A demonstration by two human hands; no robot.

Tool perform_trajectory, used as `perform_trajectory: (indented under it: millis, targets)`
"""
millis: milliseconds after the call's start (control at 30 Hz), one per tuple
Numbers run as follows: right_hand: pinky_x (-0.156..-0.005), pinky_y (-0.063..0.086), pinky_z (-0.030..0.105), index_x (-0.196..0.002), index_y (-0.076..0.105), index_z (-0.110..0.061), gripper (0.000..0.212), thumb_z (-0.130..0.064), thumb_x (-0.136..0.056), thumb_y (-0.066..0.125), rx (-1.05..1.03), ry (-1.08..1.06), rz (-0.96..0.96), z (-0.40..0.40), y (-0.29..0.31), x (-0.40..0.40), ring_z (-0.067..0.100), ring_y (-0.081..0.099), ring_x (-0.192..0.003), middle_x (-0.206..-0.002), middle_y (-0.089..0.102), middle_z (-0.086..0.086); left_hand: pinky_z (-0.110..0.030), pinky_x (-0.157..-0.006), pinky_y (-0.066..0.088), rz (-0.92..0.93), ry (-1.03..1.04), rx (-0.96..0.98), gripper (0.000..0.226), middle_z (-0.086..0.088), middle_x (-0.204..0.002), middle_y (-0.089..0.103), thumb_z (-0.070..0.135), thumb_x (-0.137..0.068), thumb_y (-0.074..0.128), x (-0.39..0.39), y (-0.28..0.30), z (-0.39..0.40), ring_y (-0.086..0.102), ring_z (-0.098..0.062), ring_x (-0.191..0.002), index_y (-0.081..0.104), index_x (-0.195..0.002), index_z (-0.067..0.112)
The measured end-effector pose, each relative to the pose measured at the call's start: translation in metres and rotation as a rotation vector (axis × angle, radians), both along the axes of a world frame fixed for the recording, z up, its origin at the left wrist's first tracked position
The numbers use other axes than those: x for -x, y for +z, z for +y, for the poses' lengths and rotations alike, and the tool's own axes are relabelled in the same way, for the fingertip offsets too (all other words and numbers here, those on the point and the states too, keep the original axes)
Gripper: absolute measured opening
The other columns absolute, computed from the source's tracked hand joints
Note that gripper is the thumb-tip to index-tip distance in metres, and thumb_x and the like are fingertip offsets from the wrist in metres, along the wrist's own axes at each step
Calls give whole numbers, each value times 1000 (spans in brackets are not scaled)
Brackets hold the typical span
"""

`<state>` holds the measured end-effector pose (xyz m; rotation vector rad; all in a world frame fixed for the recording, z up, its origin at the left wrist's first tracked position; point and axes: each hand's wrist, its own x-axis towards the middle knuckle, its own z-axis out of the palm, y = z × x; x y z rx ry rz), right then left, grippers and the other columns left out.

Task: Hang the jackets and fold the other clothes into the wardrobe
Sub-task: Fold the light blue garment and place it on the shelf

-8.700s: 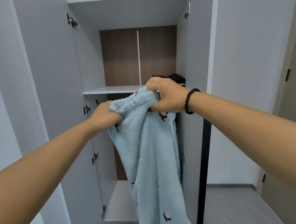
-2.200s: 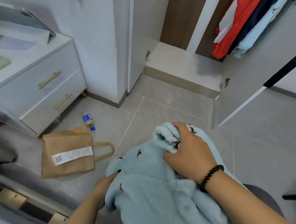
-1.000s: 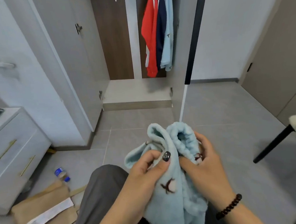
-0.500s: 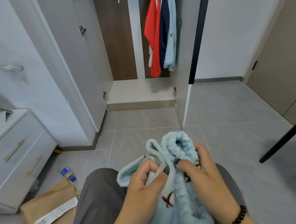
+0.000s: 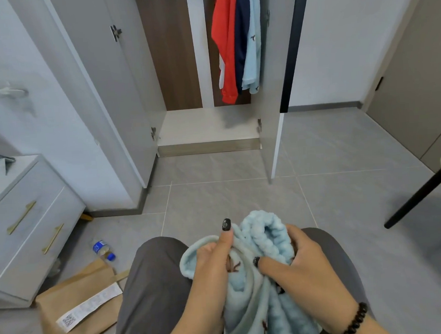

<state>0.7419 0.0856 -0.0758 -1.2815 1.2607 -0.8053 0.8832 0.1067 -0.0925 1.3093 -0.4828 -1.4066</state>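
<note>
Down on the lap, the fluffy light-blue garment (image 5: 268,281) sat bunched between both hands, right over the grey trousers (image 5: 154,283). The left hand (image 5: 216,266) pinched a fold of it, thumb stretched straight up along the fabric with its dark nail showing. The right hand (image 5: 299,263), beaded bracelet (image 5: 354,321) at the wrist, curled its fingers into the thick ribbed band of the same garment, just beside the left. Which part of the garment that band was, cuff or waist, could not be told from this angle. Straight ahead of the garment stood the wardrobe (image 5: 208,126), both doors swung wide, and inside it hung a red jacket (image 5: 225,49), a navy jacket (image 5: 241,35) and a light-blue top (image 5: 252,42), pressed side by side. Left of the garment, on the floor, lay a brown paper bag (image 5: 80,304) and a small plastic bottle (image 5: 102,249), near a white drawer unit (image 5: 22,225). Well to the garment's right, a black chair leg (image 5: 414,197) slanted across the tiles.
</note>
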Motion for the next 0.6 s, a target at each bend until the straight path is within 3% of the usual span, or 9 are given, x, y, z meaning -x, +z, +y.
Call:
perform_trajectory:
  millis: [67,133,233,300,467,600]
  targets:
    - [-64,54,19,-102,62,-29,42,-4,-69,73,6,3,-7,4,-5,1,4,70,-78,-88,72,-15,-46,-80,56,-8,-18,-38,80,-28,-90,70,58,-49,71,-2,2,1,69,-37,-81,66,-92,-8]
    - [-65,55,21,-101,64,-27,41,-1,-71,72,-2,-10,-38,4,-6,4,7,71,-79,-88,73,-12,-38,-68,56,-11,2,-31,77,-22,-87,72,50,-53,74,-3,-1,3,71,-31,-77,60,-105,-6]
    - [-72,59,32,-102,67,-22,37,0,-74,70,-57,-36,-111,3,-6,9,15,72,-83,-90,75,-2,-30,-63,57,6,-35,6,78,-11,-91,75,36,-53,85,-4,-6,7,74,-25,-82,48,-118,15]
    - [-71,59,34,-101,67,-19,33,1,-75,68,-104,-54,-168,3,-8,12,19,73,-84,-91,75,2,-27,-66,57,10,-109,58,76,-5,-97,75,17,-63,90,-5,-6,8,73,-22,-89,41,-120,26]
    - [-70,59,42,-97,68,-12,22,-3,-77,67,-223,-150,-285,-4,-9,20,30,72,-81,-88,74,13,-37,-82,55,3,-160,177,75,-7,-111,71,-1,-62,63,-15,-6,9,68,-25,-99,37,-121,38]
    - [-57,57,32,-94,68,-12,19,-6,-76,68,-201,-189,-290,-16,0,24,26,73,-73,-83,75,12,-38,-77,52,15,-243,266,86,-5,-117,68,-6,-57,58,-26,-5,12,65,-27,-97,39,-123,47]
